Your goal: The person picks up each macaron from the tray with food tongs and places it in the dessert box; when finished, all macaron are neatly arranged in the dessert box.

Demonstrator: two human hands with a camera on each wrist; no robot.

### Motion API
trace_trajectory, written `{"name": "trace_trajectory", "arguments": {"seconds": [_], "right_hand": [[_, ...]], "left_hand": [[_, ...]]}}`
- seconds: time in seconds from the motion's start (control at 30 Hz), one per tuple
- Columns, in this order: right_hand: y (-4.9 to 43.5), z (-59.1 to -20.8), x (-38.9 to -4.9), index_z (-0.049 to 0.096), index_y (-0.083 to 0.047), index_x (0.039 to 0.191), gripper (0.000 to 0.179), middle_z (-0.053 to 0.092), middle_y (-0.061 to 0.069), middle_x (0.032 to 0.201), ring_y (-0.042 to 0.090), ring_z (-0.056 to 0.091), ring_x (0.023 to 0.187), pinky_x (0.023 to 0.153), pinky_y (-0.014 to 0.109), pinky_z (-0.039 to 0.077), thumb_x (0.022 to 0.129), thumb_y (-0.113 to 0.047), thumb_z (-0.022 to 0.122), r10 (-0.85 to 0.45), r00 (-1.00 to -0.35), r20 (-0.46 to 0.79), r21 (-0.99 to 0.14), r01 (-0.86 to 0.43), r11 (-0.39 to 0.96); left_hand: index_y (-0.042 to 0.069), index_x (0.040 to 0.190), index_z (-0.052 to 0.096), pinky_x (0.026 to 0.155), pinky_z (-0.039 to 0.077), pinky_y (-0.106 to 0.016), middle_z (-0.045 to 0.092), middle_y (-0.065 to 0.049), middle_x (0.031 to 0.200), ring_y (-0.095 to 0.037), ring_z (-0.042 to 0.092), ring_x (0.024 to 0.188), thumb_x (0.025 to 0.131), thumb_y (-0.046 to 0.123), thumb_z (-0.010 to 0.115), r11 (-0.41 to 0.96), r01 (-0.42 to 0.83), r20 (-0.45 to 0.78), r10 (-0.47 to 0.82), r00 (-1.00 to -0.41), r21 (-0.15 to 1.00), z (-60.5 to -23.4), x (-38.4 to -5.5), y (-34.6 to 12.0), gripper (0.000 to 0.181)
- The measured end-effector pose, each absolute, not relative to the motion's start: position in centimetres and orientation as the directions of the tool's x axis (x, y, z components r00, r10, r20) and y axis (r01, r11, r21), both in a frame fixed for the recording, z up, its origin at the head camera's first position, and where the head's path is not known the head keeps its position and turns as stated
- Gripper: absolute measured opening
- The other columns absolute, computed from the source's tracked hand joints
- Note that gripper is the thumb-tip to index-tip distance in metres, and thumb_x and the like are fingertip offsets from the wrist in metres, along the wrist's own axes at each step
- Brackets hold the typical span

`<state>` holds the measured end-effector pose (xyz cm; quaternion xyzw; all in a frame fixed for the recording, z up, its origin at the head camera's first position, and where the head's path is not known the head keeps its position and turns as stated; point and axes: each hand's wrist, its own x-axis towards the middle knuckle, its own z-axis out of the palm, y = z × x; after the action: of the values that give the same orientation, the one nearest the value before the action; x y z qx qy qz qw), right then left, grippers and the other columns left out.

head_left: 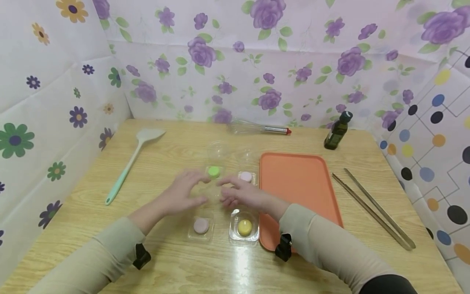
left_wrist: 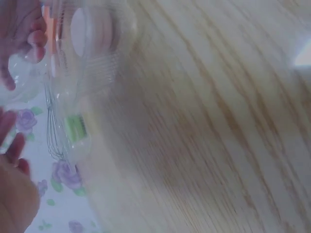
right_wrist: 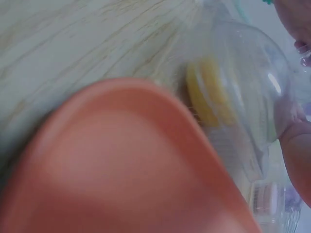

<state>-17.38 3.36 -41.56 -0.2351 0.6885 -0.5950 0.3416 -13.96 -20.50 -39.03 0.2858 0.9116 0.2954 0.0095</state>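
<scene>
My left hand (head_left: 181,192) hovers over the table, its fingers and thumb spread apart toward my right hand. My right hand (head_left: 244,194) is opposite, its fingers loosely bent, between the back and front boxes. Neither visibly grips anything; faint clear plastic shows between them. A yellow macaron (head_left: 244,227) sits in a clear box at the front, under a domed lid (right_wrist: 252,77). Left of it, a pale pink macaron (head_left: 201,226) lies in its clear tray. Behind the hands are a green macaron (head_left: 213,172) and another pale pink macaron (head_left: 245,177), their clear lids folded back.
An orange tray (head_left: 293,175) lies right of the boxes, partly under my right forearm. Metal tongs (head_left: 372,208) lie farther right. A dark bottle (head_left: 335,132) stands at the back right, a whisk (head_left: 262,128) at the back, and a spatula (head_left: 130,163) at the left.
</scene>
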Motion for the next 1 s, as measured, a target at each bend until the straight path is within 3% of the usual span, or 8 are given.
{"name": "trace_trajectory", "arguments": {"seconds": [0.13, 0.23, 0.3, 0.5, 0.77, 1.0], "right_hand": [[3.3, -41.5, -17.1, 0.048, -0.021, 0.132, 0.047, 0.064, 0.010, 0.108, 0.020, 0.062, 0.096, 0.082, 0.033, 0.051, 0.089, -0.033, 0.063, -0.724, -0.676, -0.137, -0.941, -0.140, 0.309], [3.3, -41.4, -16.7, 0.049, -0.025, 0.130, 0.052, 0.062, 0.003, 0.111, 0.012, 0.061, 0.096, 0.083, 0.028, 0.050, 0.084, -0.035, 0.069, -0.726, -0.679, -0.105, -0.898, -0.249, 0.363], [3.1, -41.3, -16.4, 0.047, -0.022, 0.132, 0.058, 0.060, 0.005, 0.115, 0.013, 0.060, 0.098, 0.084, 0.026, 0.049, 0.082, -0.034, 0.072, -0.736, -0.672, -0.085, -0.884, -0.289, 0.366], [2.6, -41.0, -15.6, 0.041, -0.011, 0.137, 0.079, 0.054, 0.005, 0.124, 0.016, 0.056, 0.105, 0.086, 0.024, 0.047, 0.074, -0.044, 0.077, -0.745, -0.665, -0.050, -0.795, -0.425, 0.432], [1.5, -41.1, -14.3, 0.046, -0.003, 0.133, 0.084, 0.052, 0.008, 0.129, 0.022, 0.049, 0.116, 0.096, 0.031, 0.042, 0.071, -0.050, 0.076, -0.786, -0.618, -0.021, -0.589, -0.628, 0.509], [0.6, -41.0, -12.6, 0.052, -0.011, 0.127, 0.078, 0.055, 0.003, 0.122, 0.020, 0.046, 0.113, 0.097, 0.035, 0.038, 0.069, -0.059, 0.073, -0.797, -0.604, -0.013, -0.348, -0.744, 0.570]], "left_hand": [[0.003, 0.129, 0.051, 0.091, 0.043, -0.050, 0.058, -0.010, 0.121, -0.027, 0.053, 0.107, 0.088, 0.035, 0.062, 0.638, 0.418, 0.013, 0.539, -0.842, 0.647, -39.4, -14.1, -21.0, 0.053], [0.005, 0.130, 0.052, 0.092, 0.043, -0.050, 0.057, -0.009, 0.124, -0.025, 0.052, 0.108, 0.085, 0.042, 0.064, 0.653, 0.357, -0.073, 0.535, -0.841, 0.667, -39.6, -14.0, -21.3, 0.059], [0.007, 0.131, 0.051, 0.092, 0.042, -0.049, 0.056, -0.008, 0.126, -0.024, 0.051, 0.109, 0.082, 0.045, 0.068, 0.662, 0.337, -0.103, 0.531, -0.841, 0.669, -39.6, -13.9, -21.5, 0.064], [0.008, 0.134, 0.048, 0.090, 0.042, -0.046, 0.051, -0.006, 0.126, -0.027, 0.047, 0.110, 0.072, 0.043, 0.076, 0.656, 0.382, -0.088, 0.565, -0.820, 0.651, -39.6, -13.4, -21.8, 0.076], [0.013, 0.132, 0.049, 0.094, 0.038, -0.049, 0.043, -0.005, 0.131, -0.025, 0.038, 0.116, 0.062, 0.041, 0.082, 0.705, 0.430, -0.064, 0.556, -0.829, 0.564, -40.4, -11.9, -22.4, 0.082], [0.015, 0.124, 0.053, 0.093, 0.035, -0.047, 0.046, 0.004, 0.120, -0.020, 0.039, 0.112, 0.056, 0.040, 0.085, 0.715, 0.478, -0.038, 0.574, -0.818, 0.509, -41.2, -10.7, -22.8, 0.080]]}}
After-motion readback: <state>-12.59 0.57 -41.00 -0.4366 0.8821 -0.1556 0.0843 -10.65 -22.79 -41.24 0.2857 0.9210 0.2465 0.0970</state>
